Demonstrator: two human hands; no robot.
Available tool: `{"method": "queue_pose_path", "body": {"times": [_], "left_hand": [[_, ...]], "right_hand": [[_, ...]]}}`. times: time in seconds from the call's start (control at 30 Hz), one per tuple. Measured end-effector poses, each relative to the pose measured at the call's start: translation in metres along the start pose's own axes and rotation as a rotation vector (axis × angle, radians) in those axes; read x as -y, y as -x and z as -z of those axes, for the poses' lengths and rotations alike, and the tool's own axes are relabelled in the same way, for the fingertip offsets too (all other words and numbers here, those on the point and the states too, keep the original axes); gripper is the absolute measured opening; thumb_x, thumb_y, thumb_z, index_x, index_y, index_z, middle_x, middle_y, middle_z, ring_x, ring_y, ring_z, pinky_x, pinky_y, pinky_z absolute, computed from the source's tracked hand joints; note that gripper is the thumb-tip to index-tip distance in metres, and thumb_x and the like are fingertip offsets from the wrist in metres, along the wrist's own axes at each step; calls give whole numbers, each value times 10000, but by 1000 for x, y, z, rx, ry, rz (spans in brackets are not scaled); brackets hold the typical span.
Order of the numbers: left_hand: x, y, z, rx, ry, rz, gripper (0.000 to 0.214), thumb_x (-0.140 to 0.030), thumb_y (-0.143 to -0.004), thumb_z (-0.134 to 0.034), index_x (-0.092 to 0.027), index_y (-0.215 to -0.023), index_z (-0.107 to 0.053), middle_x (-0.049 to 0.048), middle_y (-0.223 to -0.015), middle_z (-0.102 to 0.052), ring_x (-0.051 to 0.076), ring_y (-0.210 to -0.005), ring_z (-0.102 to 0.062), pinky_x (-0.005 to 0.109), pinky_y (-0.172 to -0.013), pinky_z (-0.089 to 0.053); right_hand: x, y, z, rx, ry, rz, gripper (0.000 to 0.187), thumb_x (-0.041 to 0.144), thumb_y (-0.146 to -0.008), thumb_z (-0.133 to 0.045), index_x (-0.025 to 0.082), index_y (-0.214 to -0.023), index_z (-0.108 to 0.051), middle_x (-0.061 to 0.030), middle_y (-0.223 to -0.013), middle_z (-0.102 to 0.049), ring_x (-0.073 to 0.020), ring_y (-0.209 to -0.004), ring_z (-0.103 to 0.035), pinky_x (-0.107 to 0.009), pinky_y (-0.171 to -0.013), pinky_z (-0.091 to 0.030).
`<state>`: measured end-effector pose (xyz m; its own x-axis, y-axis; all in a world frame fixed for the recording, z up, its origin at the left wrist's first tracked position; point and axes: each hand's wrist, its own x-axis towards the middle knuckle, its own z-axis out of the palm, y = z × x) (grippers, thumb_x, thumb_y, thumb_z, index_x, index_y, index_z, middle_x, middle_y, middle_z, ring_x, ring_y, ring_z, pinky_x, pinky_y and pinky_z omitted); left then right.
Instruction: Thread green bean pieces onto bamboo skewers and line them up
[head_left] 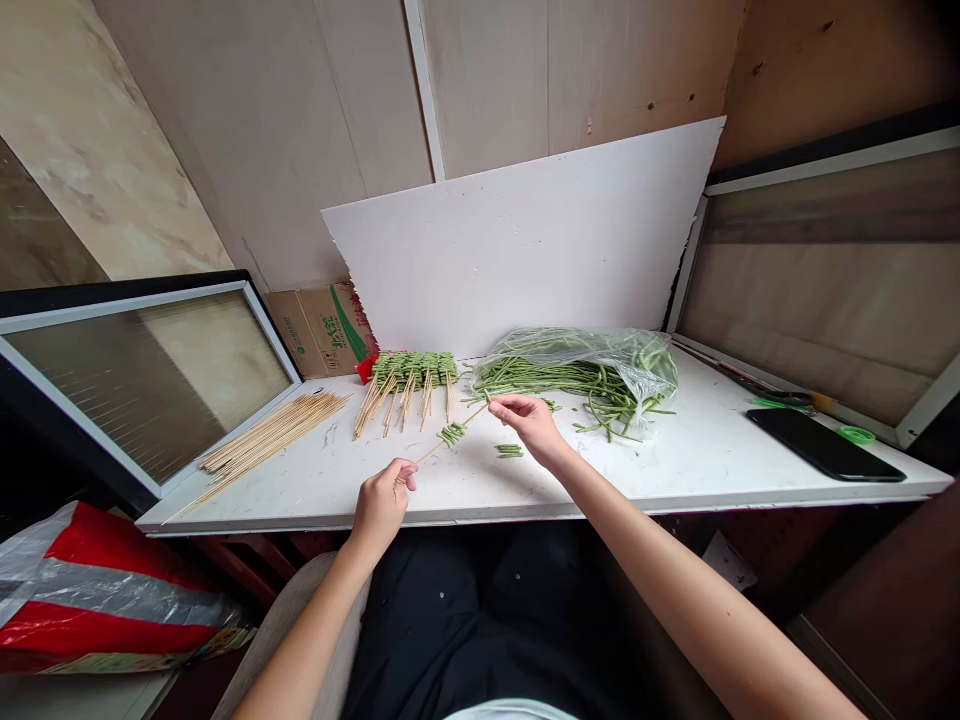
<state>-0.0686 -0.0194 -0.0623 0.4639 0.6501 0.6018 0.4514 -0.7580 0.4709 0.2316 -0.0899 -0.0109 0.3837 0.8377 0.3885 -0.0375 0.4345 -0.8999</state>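
Over the front of the white table, my left hand (pixel 384 492) pinches the lower end of a thin bamboo skewer (pixel 430 453). Several short pieces of long green bean (pixel 451 434) are threaded crosswise partway along it. Closed at the skewer's upper tip, my right hand (pixel 527 420) pinches a small bit of green bean (pixel 487 396), partly hidden by the fingers. A small group of cut bean pieces (pixel 510 451) lies on the table below my right wrist. Filled bean skewers (pixel 412 372) are stacked behind, their bare sticks pointing toward me.
Loose bamboo skewers (pixel 274 432) lie at the left. A clear plastic bag (pixel 600 350) of uncut long beans (pixel 536 376) sits behind my right hand. At the right are a black phone (pixel 825 443) and a green tape roll (pixel 856 435). A white board (pixel 525 250) leans at the back.
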Motion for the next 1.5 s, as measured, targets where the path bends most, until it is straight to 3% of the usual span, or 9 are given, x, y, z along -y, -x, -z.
{"method": "queue_pose_path", "body": {"times": [0.2, 0.5, 0.7, 1.2, 1.5], "left_hand": [[-4, -1, -2, -21, 5, 1, 275, -274, -1011, -456, -208, -933, -711, -8, -660, -654, 136, -590, -613, 232, -669, -488], [-2, 0, -6, 1, 98, 96, 305, -304, -1008, -471, -201, -867, -721, -19, -591, -628, 135, -525, -560, 244, -615, -460], [-2, 0, -8, 7, 128, 110, 309, -304, -1000, -479, -194, -853, -727, -20, -576, -620, 134, -522, -554, 247, -617, -453], [-3, 2, -12, 25, 177, 145, 296, -280, -982, -477, -193, -818, -707, -24, -556, -598, 133, -520, -540, 248, -604, -442], [-6, 1, -14, 20, 204, 155, 299, -303, -987, -482, -192, -833, -713, -23, -561, -593, 131, -513, -521, 249, -588, -423]], "right_hand": [[7, 9, -10, 61, 36, 35, 337, 547, -720, -883, 237, -838, -821, -80, -975, -781, -244, -895, -667, -378, -775, -522], [5, 12, -16, 67, -3, 13, 330, 541, -662, -921, 248, -777, -820, -59, -883, -752, -241, -851, -654, -401, -759, -553], [7, 16, -22, 148, 62, 45, 373, 594, -662, -914, 244, -763, -834, -77, -856, -745, -249, -825, -660, -411, -735, -561], [-15, 19, -28, 201, 70, 81, 267, 481, -698, -936, 246, -778, -838, -77, -885, -771, -237, -842, -689, -378, -757, -533], [0, 22, -28, 180, 105, 4, 324, 529, -770, -858, 215, -814, -793, -67, -927, -762, -223, -863, -682, -350, -774, -532]]}}
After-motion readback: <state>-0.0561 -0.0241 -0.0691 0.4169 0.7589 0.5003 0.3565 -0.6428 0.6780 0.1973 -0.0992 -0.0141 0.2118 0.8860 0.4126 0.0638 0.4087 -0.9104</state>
